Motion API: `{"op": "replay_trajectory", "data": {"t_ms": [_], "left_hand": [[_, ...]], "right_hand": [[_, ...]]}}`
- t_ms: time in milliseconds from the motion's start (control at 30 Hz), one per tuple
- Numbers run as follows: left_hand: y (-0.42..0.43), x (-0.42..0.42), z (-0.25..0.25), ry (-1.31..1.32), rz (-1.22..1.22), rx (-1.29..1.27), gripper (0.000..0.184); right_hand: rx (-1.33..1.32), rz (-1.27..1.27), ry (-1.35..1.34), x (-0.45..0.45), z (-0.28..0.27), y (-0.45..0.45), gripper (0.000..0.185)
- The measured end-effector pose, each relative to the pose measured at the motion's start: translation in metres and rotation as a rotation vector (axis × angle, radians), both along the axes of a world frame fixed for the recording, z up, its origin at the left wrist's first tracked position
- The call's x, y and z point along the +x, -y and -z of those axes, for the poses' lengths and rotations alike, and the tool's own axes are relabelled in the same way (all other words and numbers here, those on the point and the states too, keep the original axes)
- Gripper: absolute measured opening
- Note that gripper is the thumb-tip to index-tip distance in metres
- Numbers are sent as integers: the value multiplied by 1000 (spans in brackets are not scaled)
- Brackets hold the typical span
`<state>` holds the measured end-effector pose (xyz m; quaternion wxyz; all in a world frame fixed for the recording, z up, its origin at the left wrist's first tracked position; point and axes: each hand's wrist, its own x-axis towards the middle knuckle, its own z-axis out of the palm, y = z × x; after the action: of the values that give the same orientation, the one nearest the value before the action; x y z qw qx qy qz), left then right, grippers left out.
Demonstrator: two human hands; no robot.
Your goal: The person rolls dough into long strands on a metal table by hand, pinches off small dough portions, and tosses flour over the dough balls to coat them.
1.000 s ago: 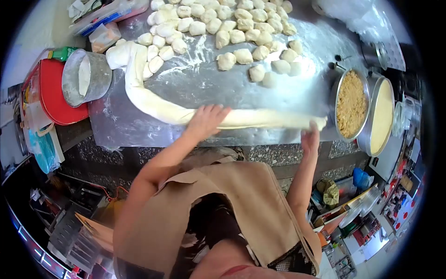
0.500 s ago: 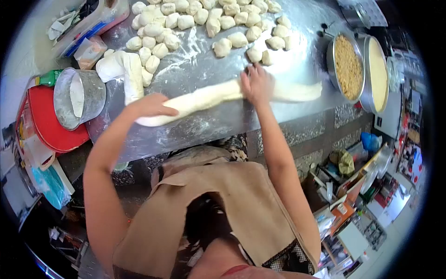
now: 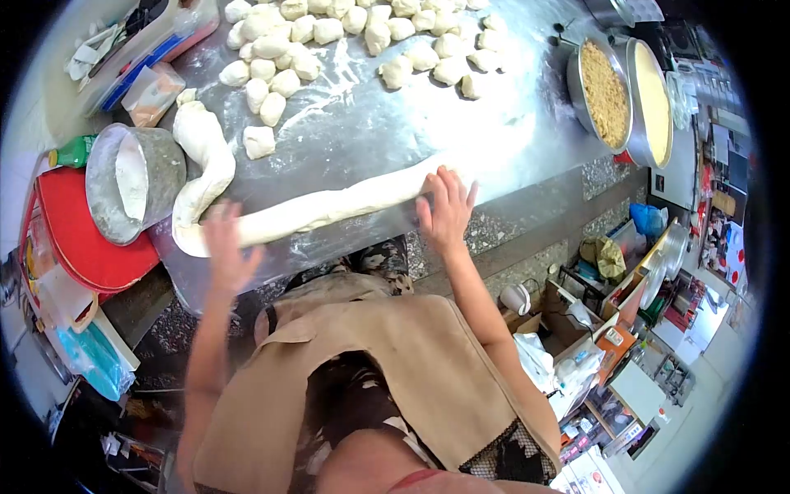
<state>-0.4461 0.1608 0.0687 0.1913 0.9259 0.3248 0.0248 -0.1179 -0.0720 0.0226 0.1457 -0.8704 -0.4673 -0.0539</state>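
Observation:
A long white rope of dough [image 3: 329, 206] lies along the near side of the steel table, its left part curving back toward a flour-dusted metal pot [image 3: 136, 177]. My left hand [image 3: 228, 247] is at the rope's left bend, smeared by motion, with its thumb and fingers apart. Beside the rope's right part, my right hand [image 3: 447, 210] has its fingers spread, fingertips at the dough's edge. Glare hides where the rope's right end lies. One dough piece [image 3: 259, 142] sits apart, near several other dough lumps [image 3: 329, 31] farther back.
Two round pans stand at the table's right: one with a brown crumbly filling [image 3: 605, 95], one with a pale yellow filling [image 3: 652, 103]. At the left are a red lid-like item [image 3: 90, 239], a green bottle [image 3: 74, 152] and a plastic bin [image 3: 148, 62].
My left hand has moved left and nearer to me along the rope. My right hand has come off the dough's top toward me. The rope's left part has shifted from a fold into a curve.

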Motion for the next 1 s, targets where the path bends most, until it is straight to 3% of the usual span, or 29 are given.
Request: {"op": "replay_trajectory", "data": {"t_ms": [67, 100, 133, 200, 267, 333, 400, 433, 467, 500, 567, 600, 667, 733, 800, 867, 933, 967, 1000], "left_hand": [[51, 82, -2, 179, 39, -117, 78], [70, 132, -7, 99, 59, -184, 74], [82, 174, 0, 245, 163, -89, 72], [100, 238, 21, 314, 132, -20, 68], [112, 266, 41, 223, 8, 40, 68], [135, 226, 41, 53, 108, 29, 71], [147, 190, 39, -304, 108, -137, 80], [144, 176, 56, -421, 93, 33, 81], [116, 189, 34, -575, 3, -109, 78], [95, 188, 45, -428, -72, 94, 74], [40, 215, 44, -308, -238, 265, 55], [29, 211, 52, -318, -247, 266, 55], [12, 204, 61, -96, -282, 290, 51], [56, 170, 46, -53, -214, 155, 50], [102, 124, 56, -66, -197, 220, 54], [100, 110, 61, -175, -194, 232, 57], [81, 103, 66, -277, -185, 252, 59], [58, 110, 67, -184, -226, 317, 62], [48, 120, 68, -92, -267, 378, 64]], "right_hand": [[6, 83, -106, 31, 26, -34, 23], [84, 45, 17, 44, 18, -65, 24], [11, 113, -72, 52, 9, -92, 24], [-169, 40, -198, 68, 1, -115, 37], [-79, -108, 24, 71, 24, -86, 51], [-180, -112, -101, 54, 5, -14, 58], [-211, -123, -73, 47, 17, 51, 62], [-213, -126, -74, 60, 19, 47, 62], [-222, -156, -44, 79, 23, 35, 63], [-236, -189, -23, 97, 25, 20, 64], [-338, -75, -92, 139, 1, -54, 63], [-130, -47, 11, 153, 5, -74, 59], [-224, -115, -9, 161, 2, -72, 62], [-153, -180, 61, 147, 20, 3, 72], [-275, -151, -108, 130, 24, 80, 81], [-292, -170, -103, 140, 17, 83, 78], [-121, -184, -6, 166, 20, 32, 69], [10, -168, -40, 179, 10, -6, 52], [-57, -89, -68, 190, -1, -38, 38]]}}
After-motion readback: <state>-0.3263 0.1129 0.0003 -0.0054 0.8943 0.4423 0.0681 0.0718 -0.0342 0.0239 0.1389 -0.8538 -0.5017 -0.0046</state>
